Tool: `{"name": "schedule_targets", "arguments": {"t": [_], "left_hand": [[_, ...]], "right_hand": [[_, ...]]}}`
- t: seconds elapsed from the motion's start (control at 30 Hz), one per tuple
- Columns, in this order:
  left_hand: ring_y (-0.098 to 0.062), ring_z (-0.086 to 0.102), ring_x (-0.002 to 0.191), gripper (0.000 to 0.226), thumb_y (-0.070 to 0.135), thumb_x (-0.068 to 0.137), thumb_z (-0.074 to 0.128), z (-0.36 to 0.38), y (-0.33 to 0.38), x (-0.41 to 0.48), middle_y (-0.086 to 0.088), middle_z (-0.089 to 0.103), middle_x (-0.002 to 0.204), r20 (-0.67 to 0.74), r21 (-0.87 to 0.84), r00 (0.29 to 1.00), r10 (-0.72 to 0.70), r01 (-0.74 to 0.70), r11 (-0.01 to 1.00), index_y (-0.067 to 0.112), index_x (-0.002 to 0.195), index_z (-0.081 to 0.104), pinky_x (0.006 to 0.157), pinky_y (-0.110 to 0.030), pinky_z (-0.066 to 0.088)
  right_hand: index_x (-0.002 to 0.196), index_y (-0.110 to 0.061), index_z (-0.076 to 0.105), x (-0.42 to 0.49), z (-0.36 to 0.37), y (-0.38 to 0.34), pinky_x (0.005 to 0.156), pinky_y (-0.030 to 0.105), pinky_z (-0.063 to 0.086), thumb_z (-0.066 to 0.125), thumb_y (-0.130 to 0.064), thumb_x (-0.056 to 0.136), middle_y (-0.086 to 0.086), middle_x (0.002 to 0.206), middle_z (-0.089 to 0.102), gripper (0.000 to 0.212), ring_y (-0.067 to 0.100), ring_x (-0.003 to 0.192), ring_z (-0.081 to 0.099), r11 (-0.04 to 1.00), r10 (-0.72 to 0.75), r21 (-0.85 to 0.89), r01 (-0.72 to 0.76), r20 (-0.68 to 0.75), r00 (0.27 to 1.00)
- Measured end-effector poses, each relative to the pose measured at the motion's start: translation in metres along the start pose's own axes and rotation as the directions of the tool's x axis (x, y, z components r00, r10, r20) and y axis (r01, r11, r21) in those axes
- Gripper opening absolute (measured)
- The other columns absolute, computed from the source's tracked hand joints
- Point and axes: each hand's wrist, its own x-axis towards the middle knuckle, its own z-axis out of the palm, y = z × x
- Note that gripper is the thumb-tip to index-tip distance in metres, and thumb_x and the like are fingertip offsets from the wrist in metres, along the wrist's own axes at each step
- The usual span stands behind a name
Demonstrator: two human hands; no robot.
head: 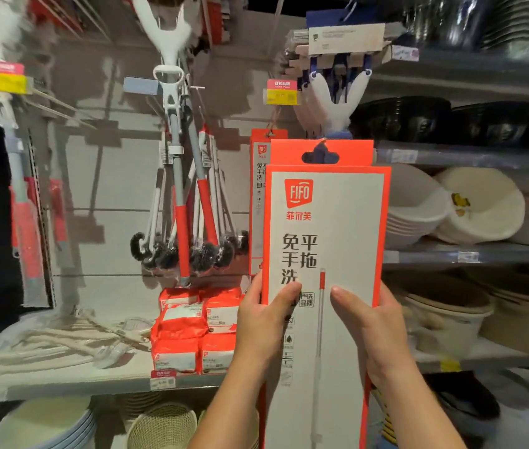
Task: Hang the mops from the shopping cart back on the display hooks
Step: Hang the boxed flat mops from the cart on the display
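Note:
I hold a tall boxed mop (pixel 337 228), white with an orange border and a hang tab with a cut-out hole at its top, upright in front of the display. My left hand (pixel 264 314) grips its left edge, thumb on the front. My right hand (pixel 370 315) grips its right edge, thumb on the front too. Another identical mop box (pixel 258 189) hangs on the wall just behind and to the left. A hook with a red and yellow price tag (pixel 281 91) juts out above it. The shopping cart is out of view.
Toilet brushes (pixel 188 247) and long-handled tools hang left of the boxes. Red refill packs (pixel 191 332) sit on the shelf below. White mop heads (pixel 331 102) hang above the box. Stacked basins and bowls (pixel 451 209) fill the shelves at right.

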Motion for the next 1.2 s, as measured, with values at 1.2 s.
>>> {"name": "schedule_targets", "arguments": {"t": [1.2], "left_hand": [[-0.003,0.070,0.085,0.018,0.026,0.086,0.068,-0.015,-0.051,0.397,0.011,0.074,0.095,0.043,0.019,0.988,0.151,-0.152,0.988,0.030,0.103,0.066,0.071,-0.019,0.053]], "right_hand": [[0.115,-0.010,0.065,0.380,0.083,0.096,0.073,0.031,0.059,0.068,-0.005,0.080,0.008,0.100,0.074,0.035,0.024,0.090,0.072,0.997,-0.079,0.011,0.079,0.034,0.996]]}}
